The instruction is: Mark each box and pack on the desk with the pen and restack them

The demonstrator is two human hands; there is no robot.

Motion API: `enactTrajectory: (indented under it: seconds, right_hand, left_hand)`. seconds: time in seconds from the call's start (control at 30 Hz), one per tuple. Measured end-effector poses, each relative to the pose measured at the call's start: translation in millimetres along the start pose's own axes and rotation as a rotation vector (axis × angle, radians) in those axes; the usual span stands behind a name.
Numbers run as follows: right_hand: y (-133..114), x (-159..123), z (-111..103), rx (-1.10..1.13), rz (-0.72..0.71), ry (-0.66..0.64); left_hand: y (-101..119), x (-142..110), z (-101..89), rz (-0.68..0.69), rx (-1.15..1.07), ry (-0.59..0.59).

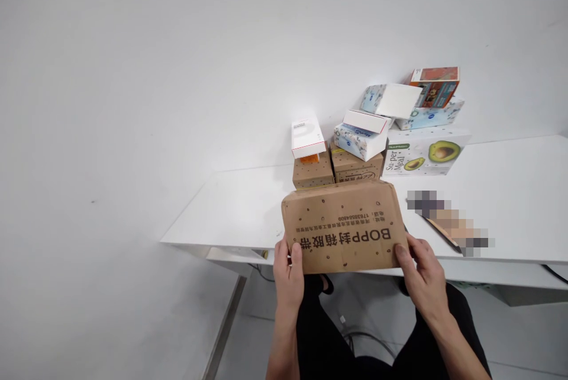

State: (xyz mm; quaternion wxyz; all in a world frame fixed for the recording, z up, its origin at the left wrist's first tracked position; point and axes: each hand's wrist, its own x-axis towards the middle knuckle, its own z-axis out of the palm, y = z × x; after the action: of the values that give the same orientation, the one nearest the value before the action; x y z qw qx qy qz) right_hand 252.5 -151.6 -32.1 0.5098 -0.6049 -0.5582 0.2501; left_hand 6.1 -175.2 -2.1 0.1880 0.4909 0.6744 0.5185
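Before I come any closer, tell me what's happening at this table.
A person holds a brown cardboard box at the table's near edge, the left hand on one end and the right hand on the other. The large print on it looks upside down from here. Behind it, smaller boxes sit on two brown cartons, and more are piled on the avocado-pictured box.

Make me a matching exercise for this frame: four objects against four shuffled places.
1. BOPP carton
2. Avocado box
3. Red carton
4. White box with pink edging

A. Highest in the pile
B. On the table, under a floral box
C. Above the leftmost brown box
D. Between left hand and right hand

Pairs: 1-D, 2-B, 3-A, 4-C
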Motion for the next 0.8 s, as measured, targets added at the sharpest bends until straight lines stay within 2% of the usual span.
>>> enactTrajectory:
  seconds: [0.23, 0.57, 0.7, 0.8]
  right_hand:
    - [-1.3, 2.4, -1.8, -0.052, 0.005, -0.007]
    - [5.8, 10.9, 5.0, -0.057, 0.012, 0.039]
    - [2.5, 14.1, 3.4, -0.052, 0.033, 0.016]
    - [-1.3, 17.7, 2.1, -0.053, -0.005, -0.004]
  left_hand:
    - [0.8, 0.2, 0.4, -0.014, 0.030, -0.047]
    - [-2.1, 1.7, 8.4, 0.001, 0.051, -0.041]
    - [-0.8, 1.9, 5.8, -0.007, 0.025, -0.045]
    - [-1.2, 3.5, 2.7, -0.010, 0.009, -0.030]
